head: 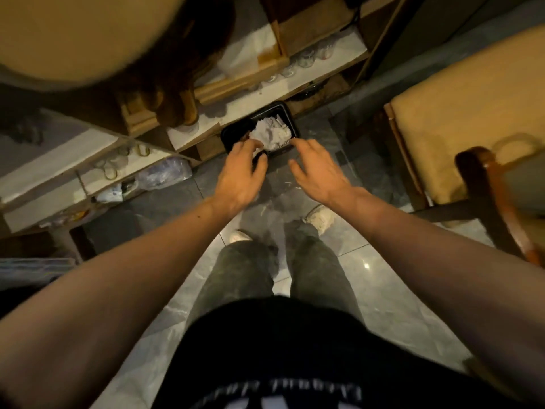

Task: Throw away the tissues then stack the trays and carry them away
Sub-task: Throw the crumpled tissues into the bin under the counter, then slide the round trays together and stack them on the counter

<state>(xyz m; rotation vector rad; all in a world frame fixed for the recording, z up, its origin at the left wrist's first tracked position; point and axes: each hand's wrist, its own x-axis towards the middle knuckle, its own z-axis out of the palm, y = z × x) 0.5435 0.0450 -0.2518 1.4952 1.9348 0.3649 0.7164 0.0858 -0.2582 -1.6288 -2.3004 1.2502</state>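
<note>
A black bin (285,112) stands on the floor against the shelf unit, with crumpled white tissues (271,132) piled inside it. My left hand (242,169) hovers over the bin's near left corner, fingers apart, fingertips close to the tissues. My right hand (315,169) is over the bin's near right edge, fingers spread and empty. No trays are in view.
A wooden shelf unit (165,134) with glasses and plastic bags runs along the left and back. A round table top (73,39) fills the upper left. A cushioned wooden chair (460,119) stands at right. Grey tiled floor (383,290) lies under my feet.
</note>
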